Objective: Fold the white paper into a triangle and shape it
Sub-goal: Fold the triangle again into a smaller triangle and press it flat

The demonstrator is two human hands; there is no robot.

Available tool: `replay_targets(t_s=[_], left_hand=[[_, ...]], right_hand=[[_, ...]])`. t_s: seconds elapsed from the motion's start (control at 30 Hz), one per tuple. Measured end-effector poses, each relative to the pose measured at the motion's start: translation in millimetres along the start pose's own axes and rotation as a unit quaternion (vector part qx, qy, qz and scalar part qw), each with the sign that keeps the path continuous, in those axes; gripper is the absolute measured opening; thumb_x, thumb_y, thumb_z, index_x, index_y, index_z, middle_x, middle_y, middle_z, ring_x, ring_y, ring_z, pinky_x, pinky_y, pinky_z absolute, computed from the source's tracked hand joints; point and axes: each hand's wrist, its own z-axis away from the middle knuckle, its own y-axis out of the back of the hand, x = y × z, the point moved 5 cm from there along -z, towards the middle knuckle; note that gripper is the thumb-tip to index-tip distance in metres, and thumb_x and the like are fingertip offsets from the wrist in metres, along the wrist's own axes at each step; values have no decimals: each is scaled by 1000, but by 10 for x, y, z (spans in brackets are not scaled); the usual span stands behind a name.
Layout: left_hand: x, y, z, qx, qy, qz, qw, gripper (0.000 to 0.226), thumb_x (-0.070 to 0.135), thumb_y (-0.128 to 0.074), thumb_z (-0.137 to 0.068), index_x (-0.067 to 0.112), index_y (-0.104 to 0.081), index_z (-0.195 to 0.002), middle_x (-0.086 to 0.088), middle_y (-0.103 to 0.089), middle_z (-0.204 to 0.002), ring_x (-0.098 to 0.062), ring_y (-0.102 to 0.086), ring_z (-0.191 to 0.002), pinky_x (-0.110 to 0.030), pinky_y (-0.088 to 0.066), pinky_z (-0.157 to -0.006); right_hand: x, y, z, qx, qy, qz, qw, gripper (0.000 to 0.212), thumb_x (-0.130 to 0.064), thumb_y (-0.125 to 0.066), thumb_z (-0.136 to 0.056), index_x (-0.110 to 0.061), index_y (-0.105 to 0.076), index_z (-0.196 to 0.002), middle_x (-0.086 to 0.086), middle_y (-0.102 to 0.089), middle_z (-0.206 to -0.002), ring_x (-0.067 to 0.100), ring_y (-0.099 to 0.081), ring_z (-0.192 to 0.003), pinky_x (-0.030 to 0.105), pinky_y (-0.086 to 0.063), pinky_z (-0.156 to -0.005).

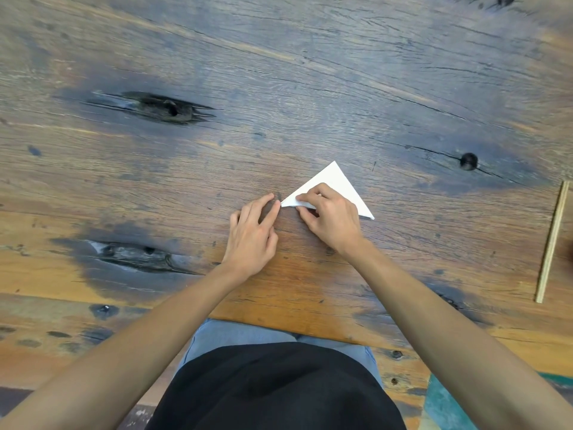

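Right hand [331,221] pinching blank white paper [338,184]; left hand [252,234] beside.

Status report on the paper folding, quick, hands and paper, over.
Right hand pinching the white paper at its left corner. Left hand open, fingertips beside that corner. Paper already a triangle, flat on the table. Wooden stick far right, clear.

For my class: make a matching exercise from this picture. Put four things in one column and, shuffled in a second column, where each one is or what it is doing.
1. white paper
2. left hand
3. right hand
4. wooden stick

a. far right of the table
b. pressing on the paper
c. folded into a triangle
d. fingertips at the paper's left tip

Pairs: 1-c, 2-d, 3-b, 4-a
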Motion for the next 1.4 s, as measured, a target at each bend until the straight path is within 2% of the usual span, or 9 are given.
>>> replay_targets(t_s=[0.77, 0.87, 1.07, 1.17, 1.23, 1.3, 1.33, 1.4], left_hand=[[2, 36, -33, 5, -6, 0, 1000, 53, 16, -55, -92, 15, -50, -145, -6, -49, -149, -26, -47, -128, -43, -40, -94], [58, 49, -70, -13, -40, -27, 999, 59, 20, -53, -93, 17, -44, -150, -6, -49, -148, -27, -49, -127, -42, -42, -93], [109, 44, -135, -38, -69, -103, 992, 56, 28, -51, -95, 13, -47, -149, -8, -48, -152, -29, -53, -126, -46, -43, -92], [103, 40, -145, -38, -75, -115, 990, 56, 29, -52, -94, 13, -48, -147, -8, -46, -153, -28, -52, -126, -45, -42, -92], [99, 32, -146, -38, -74, -111, 990, 56, 28, -52, -93, 13, -48, -147, -10, -45, -154, -30, -50, -129, -46, -42, -93], [94, 24, -143, -38, -70, -103, 991, 55, 27, -52, -94, 13, -48, -147, -11, -43, -155, -30, -48, -132, -46, -40, -95], [95, 20, -141, -40, -68, -100, 992, 55, 27, -51, -94, 13, -48, -147, -11, -43, -155, -30, -47, -133, -46, -40, -95], [102, 12, -138, -46, -65, -99, 992, 56, 27, -50, -94, 12, -47, -147, -12, -42, -156, -31, -46, -135, -46, -40, -95]], right_hand=[[-26, -84, 27, 23, 16, -14, 1000, 15, -31, -74, -93, -23, -80, -105, -4, -70, -106, 18, -72, -81, 35, -57, -55], [-23, -96, 41, 18, 18, -16, 1000, 16, -30, -75, -93, -24, -80, -107, -3, -69, -107, 18, -70, -78, 33, -56, -54], [12, -88, 38, -13, 15, -21, 1000, 22, -33, -72, -93, -24, -78, -113, -4, -69, -113, 18, -69, -74, 35, -58, -60], [29, -40, 36, 27, 27, 0, 999, 25, -29, -69, -95, -20, -76, -118, -2, -72, -114, 22, -70, -92, 40, -59, -64], [71, -38, 33, 62, 32, 35, 997, 36, -29, -62, -99, -17, -67, -133, 0, -67, -134, 24, -64, -116, 42, -55, -86], [152, -78, 37, 60, 13, 75, 995, 51, -34, -49, -105, -16, -47, -153, 1, -45, -160, 22, -46, -143, 38, -40, -109], [206, -106, 50, 47, -6, 92, 995, 56, -37, -43, -107, -16, -36, -159, 0, -32, -167, 20, -33, -153, 38, -32, -115], [335, -148, 94, 25, -45, 115, 992, 61, -40, -34, -108, -18, -22, -164, -1, -18, -172, 18, -15, -159, 42, -22, -122]])
